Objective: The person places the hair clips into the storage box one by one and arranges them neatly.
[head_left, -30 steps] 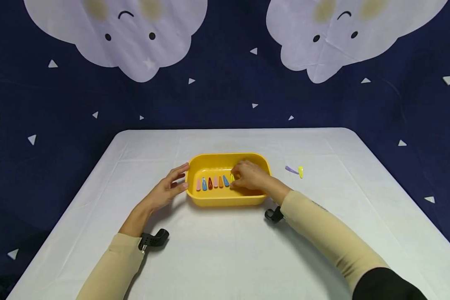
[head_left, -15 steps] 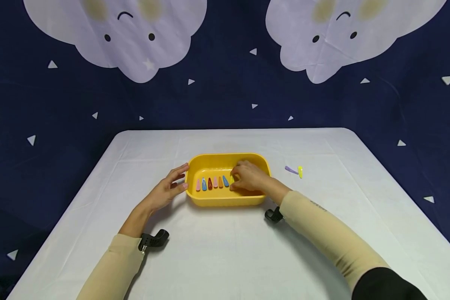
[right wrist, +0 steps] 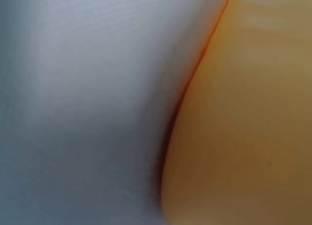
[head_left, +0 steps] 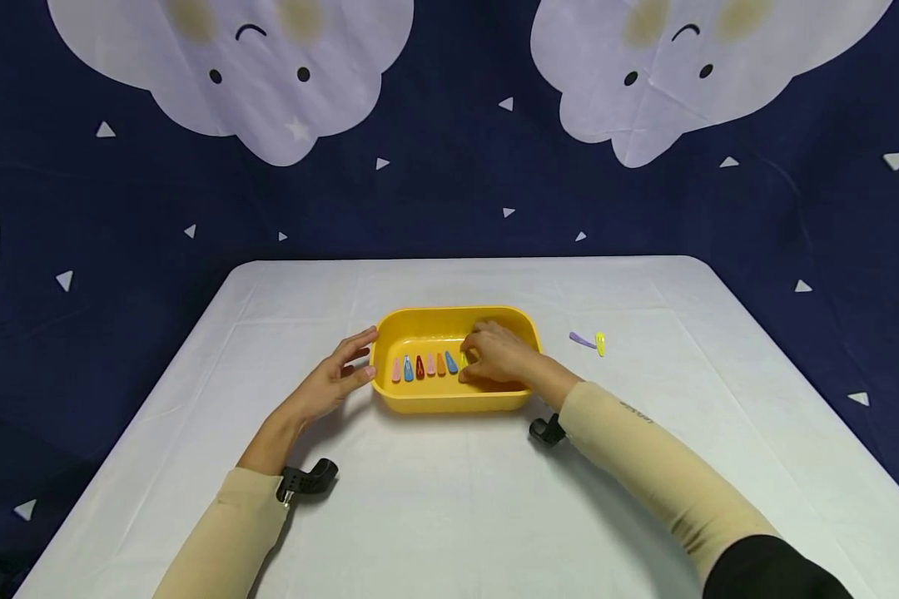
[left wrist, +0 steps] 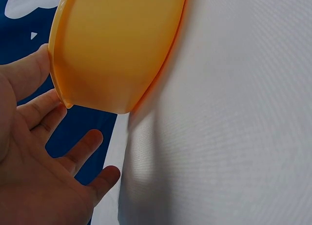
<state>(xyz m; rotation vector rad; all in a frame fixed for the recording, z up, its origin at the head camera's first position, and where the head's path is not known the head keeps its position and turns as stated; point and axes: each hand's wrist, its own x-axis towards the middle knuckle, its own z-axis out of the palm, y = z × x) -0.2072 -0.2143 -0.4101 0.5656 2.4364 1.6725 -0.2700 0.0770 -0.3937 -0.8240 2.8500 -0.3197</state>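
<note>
In head view only: pinching a yellow clip [head_left: 463, 358] with the right hand [head_left: 499, 353] inside the tray [head_left: 455, 403], lengthwise roughly twelve-to-six o'clock, with narrow end hidden; in left wrist view too: touching its nine-o'clock rim [left wrist: 57, 83] with spread left hand [head_left: 331, 384].

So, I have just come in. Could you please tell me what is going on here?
A person is working with both hands at a yellow tray on a white-covered table. The left hand touches its left end. The right hand is inside, seemingly pinching a yellow hair clip at the right end of a row; six other hair clips lie to its left. Outside, to the tray's right, lie one purple clip and another yellow one.
</note>
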